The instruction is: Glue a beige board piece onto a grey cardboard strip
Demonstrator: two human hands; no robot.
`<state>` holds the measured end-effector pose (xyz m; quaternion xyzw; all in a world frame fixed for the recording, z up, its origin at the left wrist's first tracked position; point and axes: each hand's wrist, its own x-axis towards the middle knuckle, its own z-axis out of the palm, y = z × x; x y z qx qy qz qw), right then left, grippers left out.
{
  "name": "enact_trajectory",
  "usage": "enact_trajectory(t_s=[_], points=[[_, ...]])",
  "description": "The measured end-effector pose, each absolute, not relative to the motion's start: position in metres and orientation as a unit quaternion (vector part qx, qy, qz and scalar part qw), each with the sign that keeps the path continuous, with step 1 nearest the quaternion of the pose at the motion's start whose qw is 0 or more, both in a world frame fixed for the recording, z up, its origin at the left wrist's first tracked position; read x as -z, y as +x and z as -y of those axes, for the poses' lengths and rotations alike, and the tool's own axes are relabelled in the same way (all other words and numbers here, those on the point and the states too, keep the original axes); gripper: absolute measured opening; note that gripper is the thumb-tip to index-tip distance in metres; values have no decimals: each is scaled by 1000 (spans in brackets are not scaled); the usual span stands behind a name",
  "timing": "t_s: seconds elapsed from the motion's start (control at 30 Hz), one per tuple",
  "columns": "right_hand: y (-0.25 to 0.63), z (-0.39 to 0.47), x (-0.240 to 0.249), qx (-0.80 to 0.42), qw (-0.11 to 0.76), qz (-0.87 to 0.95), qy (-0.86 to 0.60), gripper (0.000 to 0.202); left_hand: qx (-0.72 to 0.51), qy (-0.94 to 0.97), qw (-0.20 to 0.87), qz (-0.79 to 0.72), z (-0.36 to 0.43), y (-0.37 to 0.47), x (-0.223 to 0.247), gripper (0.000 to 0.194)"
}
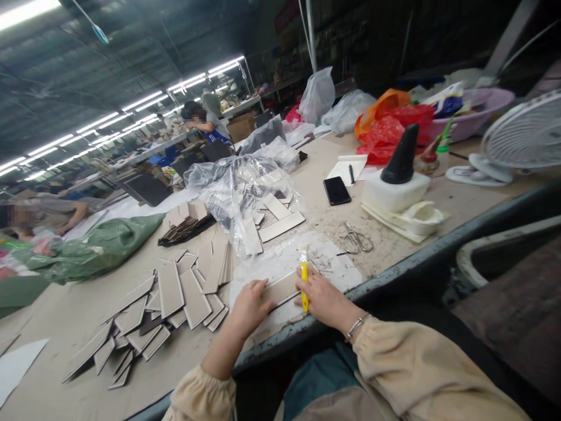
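Observation:
A flat beige strip with pale edges lies on a white sheet near the table's front edge. At its left end is my left hand, thumb and fingers closed on the strip's end. My right hand is at the other end, its fingers wrapped round a yellow-handled brush. The brush stands upright in the hand, pale bristles pointing away from me. That hand's fingertips partly hide the strip's right end. Left of my left hand, similar beige pieces lie in a loose pile.
Scissors, a black phone and a white glue container with a black cone top stand to the right. Clear plastic bags cover more pieces beyond. A white fan is far right. Other people work at the far left.

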<state>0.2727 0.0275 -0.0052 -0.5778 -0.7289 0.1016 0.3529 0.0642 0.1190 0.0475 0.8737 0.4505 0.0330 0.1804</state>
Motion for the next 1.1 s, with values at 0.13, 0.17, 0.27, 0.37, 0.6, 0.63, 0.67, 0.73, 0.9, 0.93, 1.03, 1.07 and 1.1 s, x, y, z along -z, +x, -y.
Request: enact_trajectory(t_s=[0.13,0.17,0.27,0.37,0.6,0.63,0.67,0.73,0.9,0.93,1.03,1.07,1.1], points=[[277,-29,5,-98,385,713,-577,23,29,854,205,-477,-130,78,-52,47],[280,-29,5,-95,394,708,-578,20,35,848,208,-486,-132,80,-53,47],[294,-31,1,-77,433,679,-588,9,40,830,233,-506,-135,80,-56,41],[314,-31,-7,-37,482,630,-608,9,33,801,303,-515,-130,75,-56,32],[325,-28,-18,-9,522,605,-601,7,-86,652,566,-497,-90,57,-47,59],[322,-28,-19,-27,530,606,-593,5,-117,604,615,-493,-84,56,-46,60],[319,-29,-19,-46,538,605,-585,7,-143,559,656,-486,-78,55,-44,60],[313,-30,-21,-77,549,602,-574,11,-171,509,699,-473,-67,54,-43,57],[303,-30,-25,-84,552,587,-586,16,-165,486,730,-451,-54,52,-40,53],[302,-30,-26,-84,554,582,-589,17,-159,483,732,-453,-52,52,-39,53],[299,-30,-29,-88,557,569,-599,19,-151,474,734,-462,-48,52,-37,55],[298,-30,-30,-91,556,565,-602,19,-152,471,734,-465,-47,52,-37,56],[297,-30,-31,-96,555,562,-606,19,-154,469,734,-466,-45,52,-36,56]])
